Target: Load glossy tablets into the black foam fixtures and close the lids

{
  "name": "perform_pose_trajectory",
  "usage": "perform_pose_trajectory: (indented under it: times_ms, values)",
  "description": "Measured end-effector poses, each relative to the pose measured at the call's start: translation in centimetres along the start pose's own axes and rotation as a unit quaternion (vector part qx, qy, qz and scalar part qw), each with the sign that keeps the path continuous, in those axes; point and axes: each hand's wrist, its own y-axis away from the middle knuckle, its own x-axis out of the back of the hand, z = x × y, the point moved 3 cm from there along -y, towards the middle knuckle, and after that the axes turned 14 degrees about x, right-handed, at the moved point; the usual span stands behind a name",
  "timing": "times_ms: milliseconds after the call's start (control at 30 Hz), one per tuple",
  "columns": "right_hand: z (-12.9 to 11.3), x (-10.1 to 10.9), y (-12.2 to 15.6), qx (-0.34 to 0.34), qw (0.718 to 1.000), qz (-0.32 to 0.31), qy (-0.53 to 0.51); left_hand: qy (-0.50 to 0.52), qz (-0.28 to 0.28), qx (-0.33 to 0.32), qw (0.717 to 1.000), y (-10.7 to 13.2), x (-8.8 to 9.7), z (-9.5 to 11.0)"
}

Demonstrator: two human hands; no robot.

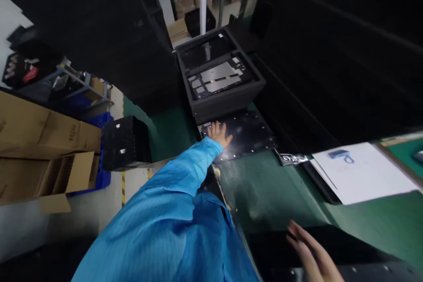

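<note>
My left hand (219, 135), in a blue sleeve, reaches forward with spread fingers. It lies on or just over the left part of a flat black panel (246, 135) dotted with small bright studs along its edges. Right behind that panel stands a dark grey box (228, 101) with a tablet-like device (220, 78) in its front compartment, its silver inner parts facing up. My right hand (313, 253), slightly blurred at the lower right, has its fingers loosely bent and apart, with nothing visible between them. Below it is another dark studded surface (366, 269).
On the green bench (264, 189), white paper sheets (366, 174) lie at the right beside a clear plastic bag (291, 158). To the left, a black box (125, 143) and open cardboard cartons (49, 145) stand near a blue pallet (105, 176). Dark surfaces fill both upper sides.
</note>
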Motion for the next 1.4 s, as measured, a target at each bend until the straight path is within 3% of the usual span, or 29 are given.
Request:
perform_pose_trajectory:
  times_ms: [33,100,200,300,400,467,567,667,733,800,933,1000,1067,1167,1233,1333,1400]
  values:
    - [-0.3,-2.9,-1.8,0.022,0.998,-0.037,0.052,-0.001,-0.016,-0.011,1.000,1.3,-1.3,-0.8]
    - [0.6,-7.9,-5.4,0.008,0.998,-0.052,0.036,0.007,-0.050,-0.047,0.998,3.5,-3.2,-1.8]
    - [4.8,-12.6,-9.6,-0.061,0.993,-0.086,0.057,0.021,-0.066,-0.068,0.995,2.8,-3.5,-2.1]
    - [8.4,-14.7,-11.5,-0.066,0.987,-0.134,0.064,0.051,-0.064,-0.068,0.994,-1.4,-2.2,-1.8]
    - [9.4,-16.1,-11.9,-0.068,0.989,-0.128,0.018,0.131,-0.055,-0.039,0.989,-4.1,-1.0,-2.0]
    - [8.7,-17.0,-11.9,-0.062,0.989,-0.131,-0.002,0.173,-0.058,0.010,0.983,-3.6,-1.0,-2.7]
    - [6.5,-16.9,-11.1,-0.024,0.991,-0.133,0.001,0.209,-0.110,0.070,0.969,-0.9,-1.8,-4.0]
    - [3.9,-13.9,-8.3,-0.004,0.997,-0.076,0.019,0.241,-0.177,0.105,0.949,1.9,-3.3,-4.4]
    - [2.3,-10.6,-5.4,0.005,0.999,-0.014,0.028,0.246,-0.218,0.094,0.940,3.7,-4.6,-3.2]
    - [1.3,-6.6,-2.0,-0.002,0.997,0.069,0.046,0.273,-0.288,0.064,0.916,6.0,-6.0,-0.7]
    - [2.3,1.7,4.7,-0.066,0.970,0.227,0.059,0.333,-0.483,0.028,0.810,12.7,-8.1,5.9]
    - [3.9,5.1,7.3,-0.084,0.954,0.285,0.049,0.325,-0.538,0.012,0.778,15.9,-8.8,8.9]
    - [5.7,7.9,9.2,-0.082,0.942,0.323,0.031,0.316,-0.559,-0.012,0.767,18.4,-9.2,11.3]
    - [7.7,11.2,11.5,-0.048,0.932,0.360,0.004,0.299,-0.539,-0.059,0.786,21.0,-9.7,13.7]
    - [8.5,13.7,12.6,-0.001,0.920,0.391,0.001,0.268,-0.491,-0.109,0.822,22.6,-9.8,14.4]
    - [10.2,17.4,13.4,0.051,0.908,0.415,0.020,0.180,-0.336,-0.272,0.884,25.7,-9.0,14.8]
    - [12.4,18.9,12.9,0.044,0.917,0.391,0.065,0.098,-0.231,-0.407,0.878,28.7,-8.4,14.9]
